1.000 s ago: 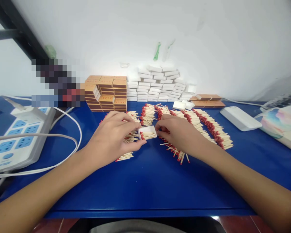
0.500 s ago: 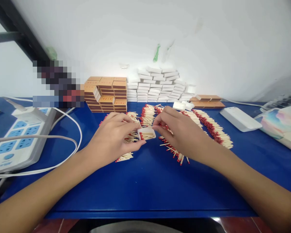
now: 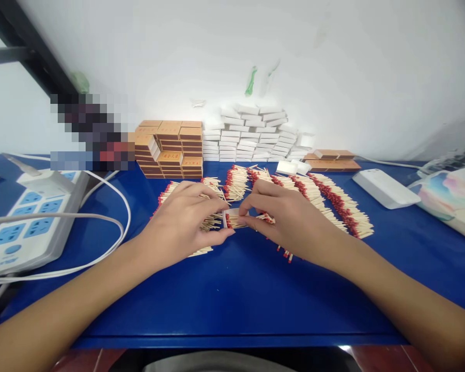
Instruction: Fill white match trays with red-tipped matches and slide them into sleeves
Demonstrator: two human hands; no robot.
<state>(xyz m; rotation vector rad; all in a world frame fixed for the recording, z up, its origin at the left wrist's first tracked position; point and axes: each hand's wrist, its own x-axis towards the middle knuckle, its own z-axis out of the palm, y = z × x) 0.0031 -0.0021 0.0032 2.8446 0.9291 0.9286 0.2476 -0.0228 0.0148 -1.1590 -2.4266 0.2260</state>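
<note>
A small white matchbox tray (image 3: 225, 219) sits between the thumb and fingers of my left hand (image 3: 184, 217), which grips it at its left end. Inside it lie red-tipped matches (image 3: 232, 221), heads toward the left. My right hand (image 3: 281, 214) has its thumb and index finger closed over the tray's right end, on the pale ends of the matches. Its fingertips hide that end of the tray. Loose matches (image 3: 236, 186) lie in rows behind and beside both hands, and my right hand covers part of them.
Orange-brown matchboxes (image 3: 169, 132) are stacked at the back left, beside a pile of white trays (image 3: 251, 137). More matchboxes (image 3: 331, 164) lie farther right. A white power strip (image 3: 34, 222) with looping cables occupies the left; a white device (image 3: 385, 188) is on the right. The blue table (image 3: 225, 299) ends in front.
My right hand has moved slightly left and down, from the tray's upper right corner onto the match ends. My left hand still holds the tray, barely shifted.
</note>
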